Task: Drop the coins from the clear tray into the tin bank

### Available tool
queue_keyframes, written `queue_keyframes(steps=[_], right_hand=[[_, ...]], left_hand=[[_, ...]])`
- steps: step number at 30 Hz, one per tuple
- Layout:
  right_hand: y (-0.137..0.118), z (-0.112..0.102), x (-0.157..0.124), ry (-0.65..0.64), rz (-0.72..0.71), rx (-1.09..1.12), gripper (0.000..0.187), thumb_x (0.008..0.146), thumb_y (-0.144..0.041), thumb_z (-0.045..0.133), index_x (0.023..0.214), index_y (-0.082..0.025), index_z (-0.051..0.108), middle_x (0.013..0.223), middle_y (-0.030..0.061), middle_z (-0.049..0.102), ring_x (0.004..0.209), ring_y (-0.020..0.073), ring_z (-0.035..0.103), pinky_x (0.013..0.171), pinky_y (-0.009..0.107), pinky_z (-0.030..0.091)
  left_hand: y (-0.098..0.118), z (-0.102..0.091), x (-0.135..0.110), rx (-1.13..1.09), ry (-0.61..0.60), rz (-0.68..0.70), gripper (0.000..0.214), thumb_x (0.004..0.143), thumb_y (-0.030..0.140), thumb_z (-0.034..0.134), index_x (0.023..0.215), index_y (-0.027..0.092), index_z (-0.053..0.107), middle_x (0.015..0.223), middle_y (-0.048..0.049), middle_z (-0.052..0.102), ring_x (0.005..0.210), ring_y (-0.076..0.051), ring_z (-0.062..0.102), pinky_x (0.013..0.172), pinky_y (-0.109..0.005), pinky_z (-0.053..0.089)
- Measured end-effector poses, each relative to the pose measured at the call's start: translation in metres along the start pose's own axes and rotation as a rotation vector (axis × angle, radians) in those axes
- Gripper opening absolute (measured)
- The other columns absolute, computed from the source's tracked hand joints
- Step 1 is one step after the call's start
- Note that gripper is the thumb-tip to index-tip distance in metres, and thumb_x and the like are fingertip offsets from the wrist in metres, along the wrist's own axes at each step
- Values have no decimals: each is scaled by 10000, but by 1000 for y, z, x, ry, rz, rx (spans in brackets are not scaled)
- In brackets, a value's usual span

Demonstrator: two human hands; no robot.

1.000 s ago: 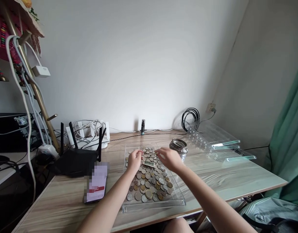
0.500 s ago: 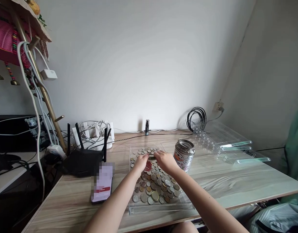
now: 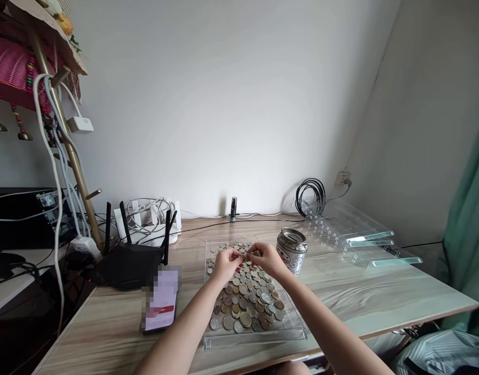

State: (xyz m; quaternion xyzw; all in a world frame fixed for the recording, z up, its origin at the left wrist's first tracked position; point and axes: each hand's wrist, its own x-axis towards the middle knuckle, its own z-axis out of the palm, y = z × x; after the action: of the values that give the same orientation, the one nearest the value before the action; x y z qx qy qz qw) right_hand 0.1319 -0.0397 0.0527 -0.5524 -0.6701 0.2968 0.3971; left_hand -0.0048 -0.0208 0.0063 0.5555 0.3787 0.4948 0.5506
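Observation:
My left hand (image 3: 228, 264) and my right hand (image 3: 265, 258) meet over the far half of a clear plastic tray (image 3: 255, 338). Thumbs and fingers of both are pinched around a small grey-green piece (image 3: 246, 255) that looks like folded paper; its kind is too small to tell. Many loose coins (image 3: 245, 319), silver and gold-coloured, lie spread across the tray beneath. Just right of my right hand stands a patterned coin tin (image 3: 293, 245) with a metal lid that has a slot in it.
A phone (image 3: 161, 307) lies left of the tray, before a black router (image 3: 128, 263). White networking gear with cables (image 3: 149, 224) stands behind. A small dark bottle (image 3: 234, 209) is near the wall. Clear acrylic racks (image 3: 352, 234) and coiled black cable (image 3: 310, 198) occupy the back right.
The red piece that showed by my left hand is out of sight. My fingers have lifted slightly and now pinch the small piece between them. The view has shifted a little right.

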Motion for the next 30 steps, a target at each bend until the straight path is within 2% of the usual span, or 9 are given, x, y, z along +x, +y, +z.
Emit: queue_keyframes(steps=[4,8,11,13,15,17,19,25,30], right_hand=[[5,10,2,21,39,248,259,567,-280,593,775,-152,508,485,-49,518,485,118,543,441,216,421],[-3,4,-2,42,-41,116,200,587,-283,582,731,-159,518,523,-20,564,511,124,550,459,224,427],[-19,-32,-3,226,-132,-127,143,643,-281,532,743,-181,546,650,11,621,577,122,559,506,221,421],[-24,-66,2,414,-112,-321,144,638,-277,533,755,-195,557,694,13,629,608,127,554,522,220,404],[-21,-96,8,491,-21,-523,144,608,-273,554,729,-198,569,692,15,620,618,136,542,505,213,370],[-12,-116,12,468,68,-665,134,594,-258,552,710,-195,576,675,16,608,621,137,529,493,205,343],[-2,-125,14,425,127,-735,137,601,-249,534,718,-194,579,669,16,601,632,136,522,490,202,328],[-1,-120,13,371,197,-846,183,619,-258,507,781,-220,583,753,24,604,700,155,520,491,211,310],[-13,-119,16,234,164,-989,202,629,-210,485,803,-223,586,785,34,603,716,159,523,516,217,313]], left_hand=[[6,-2,-2,-138,5,-6,271,522,316,684,650,125,542,563,-3,580,516,-118,574,514,-229,457],[10,-1,-6,-167,-23,4,322,532,277,684,787,133,551,539,14,576,507,-125,578,491,-221,451],[12,0,-8,-131,-19,4,284,580,247,648,822,133,553,539,8,576,516,-122,575,470,-210,441],[12,0,-8,-105,0,7,200,595,208,626,768,131,561,565,-2,581,539,-119,576,473,-202,439],[11,0,-8,-72,20,1,132,605,172,604,724,132,565,610,-17,594,559,-115,578,478,-198,439],[11,-1,-7,-43,33,-13,92,619,160,581,707,136,569,642,-27,605,566,-111,577,475,-194,436],[11,-1,-6,-23,41,-27,75,627,158,568,699,140,571,645,-27,607,564,-107,574,469,-188,432],[15,-1,-8,7,42,-53,57,630,160,555,682,142,568,632,-16,603,554,-100,571,448,-172,421],[13,-1,-7,41,46,-80,43,631,155,542,668,140,559,622,-12,591,532,-89,559,434,-163,404]])
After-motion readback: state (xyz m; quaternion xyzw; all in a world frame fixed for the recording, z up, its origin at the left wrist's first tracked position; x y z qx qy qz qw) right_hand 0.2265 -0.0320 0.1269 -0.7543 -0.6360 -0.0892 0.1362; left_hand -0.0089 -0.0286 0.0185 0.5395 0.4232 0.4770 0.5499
